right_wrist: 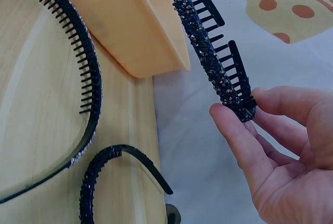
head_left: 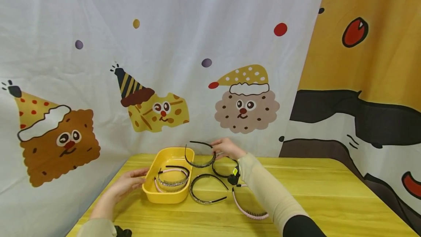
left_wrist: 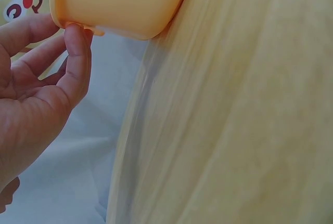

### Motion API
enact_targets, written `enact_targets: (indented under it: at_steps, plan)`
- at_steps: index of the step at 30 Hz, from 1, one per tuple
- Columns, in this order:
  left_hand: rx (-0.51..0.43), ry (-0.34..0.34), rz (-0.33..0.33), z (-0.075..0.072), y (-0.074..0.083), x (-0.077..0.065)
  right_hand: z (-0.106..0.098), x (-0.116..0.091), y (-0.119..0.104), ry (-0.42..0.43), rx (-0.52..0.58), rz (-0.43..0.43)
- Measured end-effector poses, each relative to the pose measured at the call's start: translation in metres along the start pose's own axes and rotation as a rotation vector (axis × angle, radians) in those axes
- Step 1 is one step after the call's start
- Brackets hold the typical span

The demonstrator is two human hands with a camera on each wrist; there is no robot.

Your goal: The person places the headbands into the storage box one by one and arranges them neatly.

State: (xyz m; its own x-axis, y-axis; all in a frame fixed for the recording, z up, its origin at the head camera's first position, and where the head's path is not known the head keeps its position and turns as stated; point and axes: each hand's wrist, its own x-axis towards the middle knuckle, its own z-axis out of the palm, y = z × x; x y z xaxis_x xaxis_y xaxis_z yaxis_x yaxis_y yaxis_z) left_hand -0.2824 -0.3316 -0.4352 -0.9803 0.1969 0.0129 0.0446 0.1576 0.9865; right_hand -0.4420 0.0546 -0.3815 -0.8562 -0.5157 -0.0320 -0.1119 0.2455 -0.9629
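My right hand [head_left: 227, 148] pinches one end of a black headband [right_wrist: 200, 37] between thumb and fingers. This headband has comb teeth and a dark glittery outer face, and it is raised over the right rim of the yellow tray. At the tray's left side, my left hand [head_left: 126, 185] holds the rim of the yellow tray [left_wrist: 119, 5] with thumb and fingertips. Inside the tray lie several headbands, among them a silver glittery headband [head_left: 172, 184] and a pink headband [head_left: 157, 186].
On the yellow wood-grain table [head_left: 329, 193], a black toothed headband [head_left: 192, 189] lies just right of the tray. Behind it is another black headband [head_left: 215, 171]. A pink toothed headband [head_left: 243, 210] lies nearer, partly behind the right forearm. A cartoon-printed curtain [head_left: 197, 17] hangs behind.
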Motion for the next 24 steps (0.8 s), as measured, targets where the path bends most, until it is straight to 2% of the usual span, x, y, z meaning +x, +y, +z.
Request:
enact_targets:
  at_steps: [24]
  plan:
    - [0.030, 0.002, 0.005, 0.000, -0.001, -0.002, 0.017, 0.003, -0.006, -0.007, 0.009, -0.024]
